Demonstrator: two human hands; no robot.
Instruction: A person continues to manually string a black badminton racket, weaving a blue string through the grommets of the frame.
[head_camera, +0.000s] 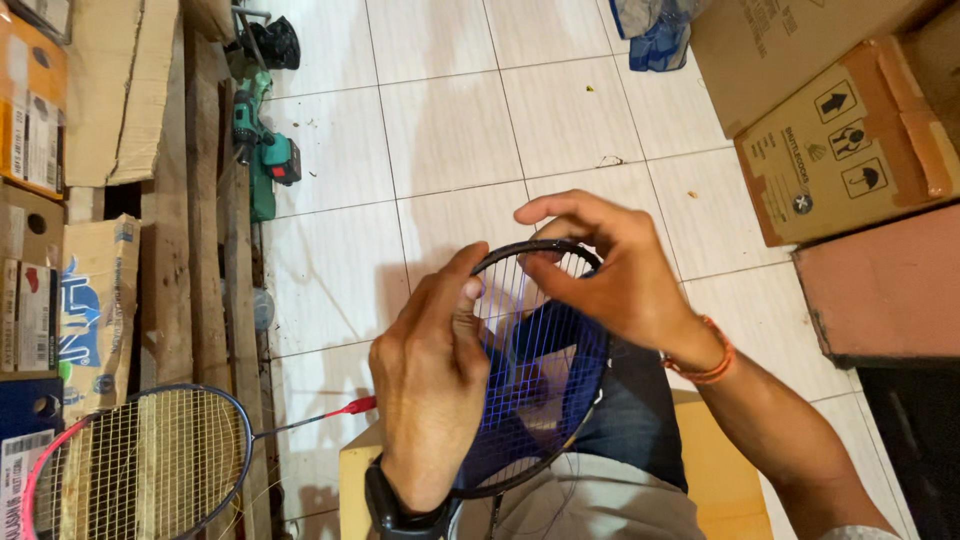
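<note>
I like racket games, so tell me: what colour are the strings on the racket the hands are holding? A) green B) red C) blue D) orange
C: the racket held between the left hand and the right hand has blue strings across its dark frame.

The racket (535, 370) at centre frame has a black frame and blue strings in a fine grid. At lower left, a second racket (140, 465) shows a dark blue and pink rim with pale yellow strings. An orange bracelet (708, 358) circles one wrist; floor tiles (440, 130) are white.
</note>
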